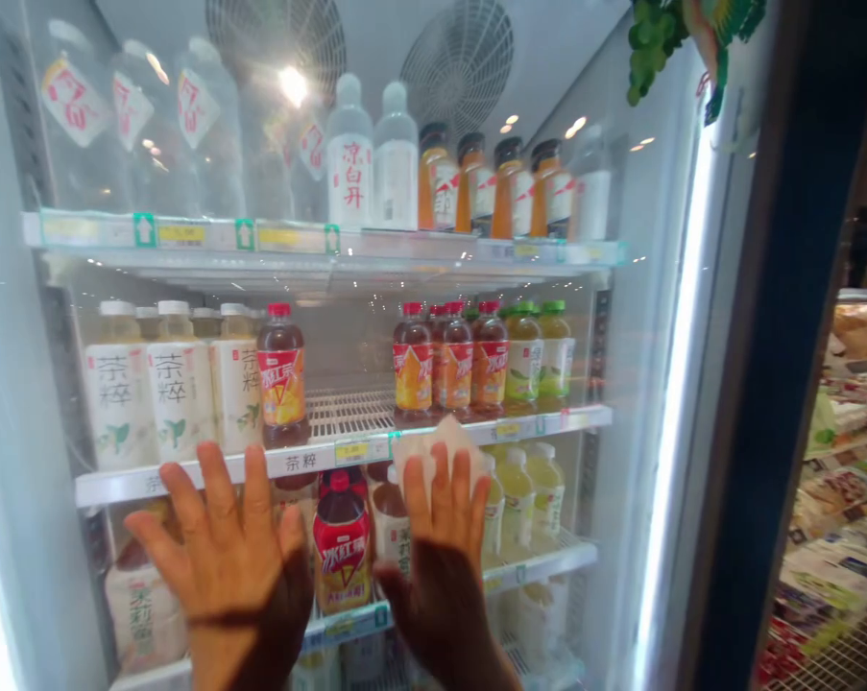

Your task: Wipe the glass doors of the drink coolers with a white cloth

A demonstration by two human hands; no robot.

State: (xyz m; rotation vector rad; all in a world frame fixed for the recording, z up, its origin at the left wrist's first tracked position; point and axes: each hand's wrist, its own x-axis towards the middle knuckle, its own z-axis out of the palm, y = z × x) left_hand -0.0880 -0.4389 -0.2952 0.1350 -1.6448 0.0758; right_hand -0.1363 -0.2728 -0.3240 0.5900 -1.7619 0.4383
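The right hand, its straight fingers narrowly parted, lies over a pale cloth, apparently against the glass door; to its left, the left hand spreads wide; even, flat pressure across the whole cloth should work best

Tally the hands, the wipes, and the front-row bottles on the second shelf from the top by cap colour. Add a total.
Hands: 2, left hand and right hand
White wipe: 1
White-capped bottles: 3
Red-capped bottles: 4
Green-capped bottles: 2
Total: 12
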